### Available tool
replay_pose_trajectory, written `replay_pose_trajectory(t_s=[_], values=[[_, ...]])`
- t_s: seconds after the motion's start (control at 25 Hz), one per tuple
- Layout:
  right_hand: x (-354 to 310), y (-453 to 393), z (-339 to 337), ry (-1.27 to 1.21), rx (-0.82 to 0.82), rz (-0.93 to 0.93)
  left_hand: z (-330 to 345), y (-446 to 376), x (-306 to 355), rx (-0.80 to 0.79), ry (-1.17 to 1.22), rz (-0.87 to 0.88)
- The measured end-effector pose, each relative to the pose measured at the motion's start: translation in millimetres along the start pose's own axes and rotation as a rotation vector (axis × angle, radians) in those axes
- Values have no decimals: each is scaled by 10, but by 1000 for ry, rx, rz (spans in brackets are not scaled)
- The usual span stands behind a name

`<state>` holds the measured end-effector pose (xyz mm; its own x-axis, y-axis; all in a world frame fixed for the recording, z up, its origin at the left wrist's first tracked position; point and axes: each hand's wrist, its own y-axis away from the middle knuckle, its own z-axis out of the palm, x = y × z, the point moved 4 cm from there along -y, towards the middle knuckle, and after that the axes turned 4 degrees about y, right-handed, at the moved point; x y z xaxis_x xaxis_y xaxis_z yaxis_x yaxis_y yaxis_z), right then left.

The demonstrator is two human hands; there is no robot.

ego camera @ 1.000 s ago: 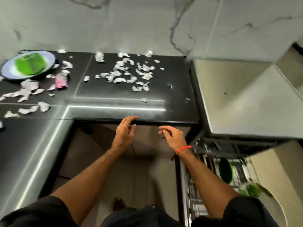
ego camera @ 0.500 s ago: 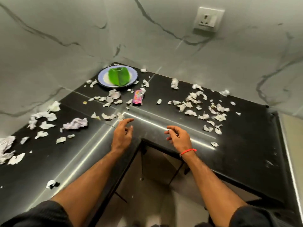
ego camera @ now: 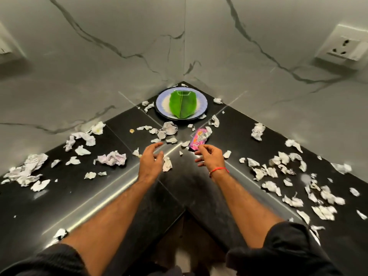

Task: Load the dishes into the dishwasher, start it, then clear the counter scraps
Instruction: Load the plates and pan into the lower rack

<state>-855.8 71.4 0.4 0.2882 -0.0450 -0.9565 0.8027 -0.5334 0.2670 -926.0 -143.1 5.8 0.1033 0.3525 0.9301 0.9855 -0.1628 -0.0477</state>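
Both hands hover over the inner corner of the glossy black L-shaped table (ego camera: 65, 198), and neither one holds anything. The left hand (ego camera: 150, 160) has its fingers (ego camera: 157, 145) loosely extended and released, just above a small crumpled white paper piece (ego camera: 167, 163). The right hand (ego camera: 209, 156), with a thin red thread bracelet (ego camera: 219, 169) on the wrist, has its fingers relaxed and slightly bent – the tips are just beside a pink candy wrapper (ego camera: 197, 139), but I cannot tell if they touch it. The torn white paper scraps (ego camera: 292, 200) lie scattered on both wings of the table. In the far corner, against the grey marble wall (ego camera: 99, 76), stands a round blue-rimmed plate (ego camera: 201, 100) with a green folded object (ego camera: 182, 104) on it. A white wall socket (ego camera: 344, 46) is at the right.
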Motion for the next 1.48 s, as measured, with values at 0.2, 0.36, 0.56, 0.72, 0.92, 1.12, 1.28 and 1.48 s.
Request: replay_pose_trajectory(t_s=[0.2, 0.36, 0.56, 0.72, 0.92, 1.12, 1.28, 1.48], values=[[-299, -910, 536, -26, -37, 101, 181, -511, -87, 4, -18, -89], [-339, -1476, 944, -67, -26, 229, 219, -872, -169, -4, 28, -120], [-229, -1979, 1225, -122, 38, 402, 209, -1171, -370, -48, 86, -155], [-193, -2133, 1277, -155, 83, 437, 215, -1182, -543, -68, 140, -167], [-215, -1928, 1195, -142, 127, 427, 310, -1090, -696, -81, 173, -211], [-163, -1298, 819, -139, 94, 386, 414, -943, -537, -57, 269, -201], [-183, -590, 343, -114, 75, 283, 489, -707, -277, -81, 437, -275], [170, 720, -427, -119, 72, 184, 749, -211, 136, -227, 649, -435]])
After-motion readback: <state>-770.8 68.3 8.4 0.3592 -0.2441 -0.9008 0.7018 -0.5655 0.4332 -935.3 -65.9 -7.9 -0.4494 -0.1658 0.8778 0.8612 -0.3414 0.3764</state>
